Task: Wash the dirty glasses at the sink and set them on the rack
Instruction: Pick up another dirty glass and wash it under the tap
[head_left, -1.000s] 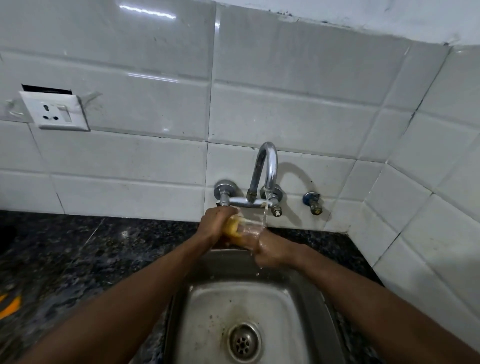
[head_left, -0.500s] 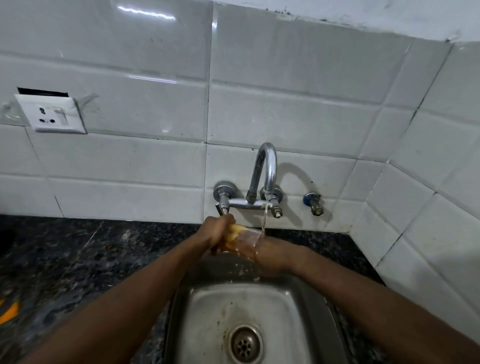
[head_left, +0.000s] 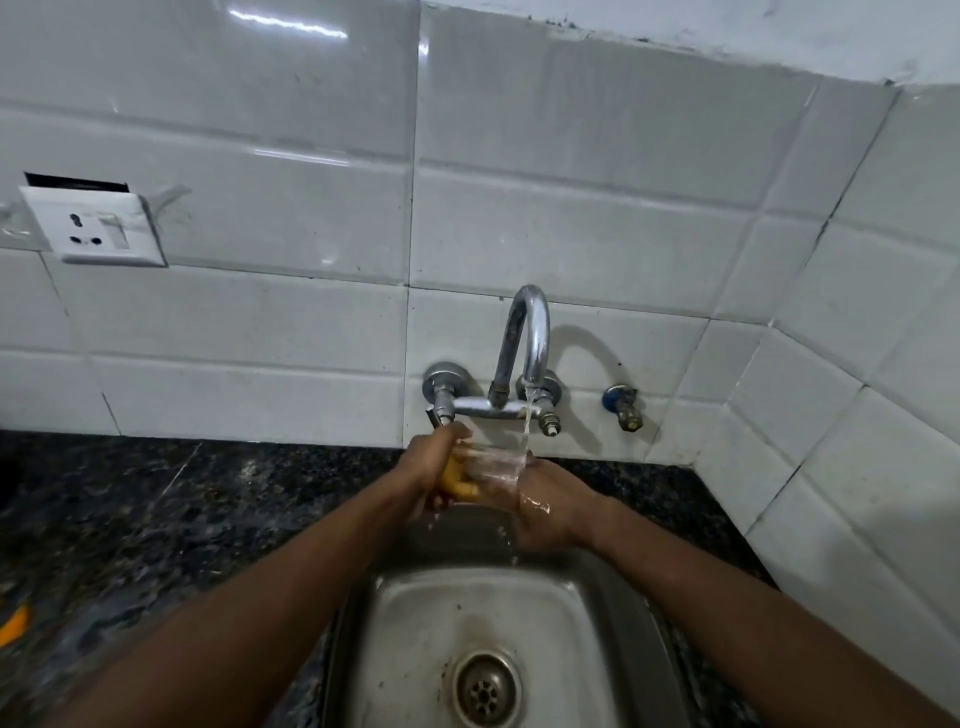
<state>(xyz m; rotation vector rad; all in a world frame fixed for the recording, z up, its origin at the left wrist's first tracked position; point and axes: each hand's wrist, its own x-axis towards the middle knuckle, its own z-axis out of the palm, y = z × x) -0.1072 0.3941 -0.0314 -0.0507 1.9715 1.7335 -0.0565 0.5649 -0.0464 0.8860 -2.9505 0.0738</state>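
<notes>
One clear glass (head_left: 493, 467) is held on its side above the sink (head_left: 415, 649), just below the tap (head_left: 527, 332), between both hands. The right hand (head_left: 550, 512) is wrapped round the glass's right end. The left hand (head_left: 434, 462) is curled round a yellow sponge (head_left: 457, 483), which is pressed against the glass's left end; whether it is pushed inside cannot be told. A thin stream of water (head_left: 525, 421) is seen falling from the spout onto the glass near the right hand, and drops are falling toward the basin.

The step in hand is judged to be scrubbing under running water. The next move calls for the glass to be rinsed, tipped to drain and carried to the rack, which is not in view. Inside the glass only wet streaks are made out. In the basin the drain (head_left: 485, 688) and some dark specks are seen.
</notes>
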